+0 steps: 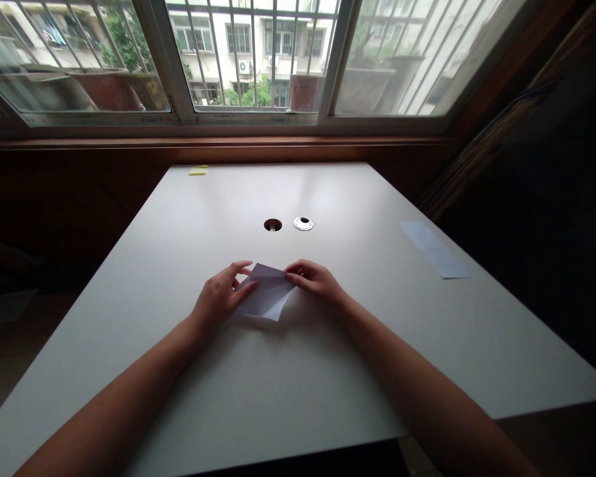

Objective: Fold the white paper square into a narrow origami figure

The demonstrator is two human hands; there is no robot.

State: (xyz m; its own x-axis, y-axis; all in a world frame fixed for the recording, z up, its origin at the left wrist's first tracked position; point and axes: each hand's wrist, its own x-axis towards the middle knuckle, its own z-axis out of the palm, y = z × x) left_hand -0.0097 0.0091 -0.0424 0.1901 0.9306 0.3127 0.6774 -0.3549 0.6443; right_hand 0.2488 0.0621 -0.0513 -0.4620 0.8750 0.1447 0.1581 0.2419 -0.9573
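Note:
A small sheet of folded white paper (268,297) is held between both hands, a little above the middle of the white table. My left hand (222,289) grips its left side, the thumb lying across the upper face and the fingers partly behind it. With thumb and fingers pinched together, my right hand (315,278) holds the paper's upper right corner. The sheet is tilted, and its lower edge throws a shadow on the tabletop. Parts of the fingers behind the paper are hidden.
The white table (179,391) has a round cable hole (273,225), with a white ring-shaped cover (303,224) beside it. A strip of white paper (434,250) lies near the right edge. Yellow sticky notes (198,170) sit at the far left corner. Barred windows stand behind.

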